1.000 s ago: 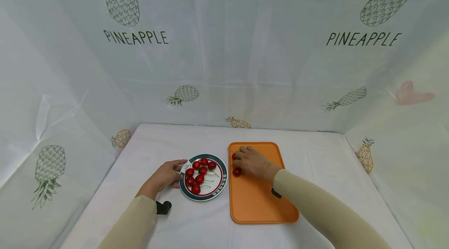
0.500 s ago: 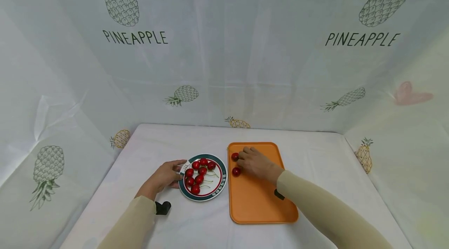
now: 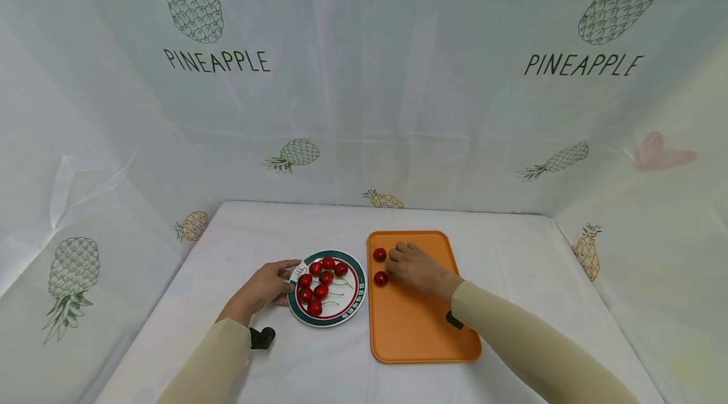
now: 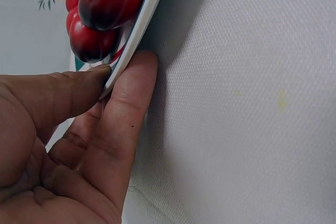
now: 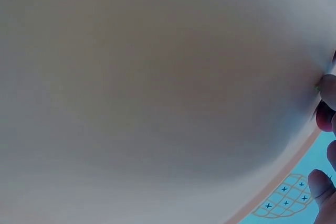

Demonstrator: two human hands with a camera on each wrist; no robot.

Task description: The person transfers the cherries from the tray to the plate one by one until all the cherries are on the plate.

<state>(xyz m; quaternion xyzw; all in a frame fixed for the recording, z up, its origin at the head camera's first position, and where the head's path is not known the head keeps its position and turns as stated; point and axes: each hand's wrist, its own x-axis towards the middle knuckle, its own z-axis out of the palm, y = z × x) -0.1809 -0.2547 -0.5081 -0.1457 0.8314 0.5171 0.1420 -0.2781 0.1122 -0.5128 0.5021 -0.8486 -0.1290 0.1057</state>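
A white plate with a dark green rim [image 3: 357,303] carries several red cherries [image 3: 321,291], some with thin green stems. My left hand [image 3: 266,288] pinches the plate's near-left edge, thumb on top and fingers underneath, as the left wrist view shows. Two more cherries [image 3: 380,279] lie along the left side of an orange tray [image 3: 421,334]. Just right of them, my right hand [image 3: 418,269] sits low over the tray with bent fingers. In the right wrist view its fingertips [image 5: 328,88] show beside a dark red cherry [image 5: 325,116]; I cannot tell whether they grip anything.
Plate and tray stand side by side with a narrow gap on a white-covered table [image 3: 500,265]. Pineapple-printed sheeting [image 3: 364,100] hangs behind and along both sides. A black wrist-camera mount [image 3: 262,337] shows below the left wrist.
My right hand has drawn slightly right, uncovering the upper cherry on the tray, which was partly hidden before. The left hand keeps its grip on the plate.
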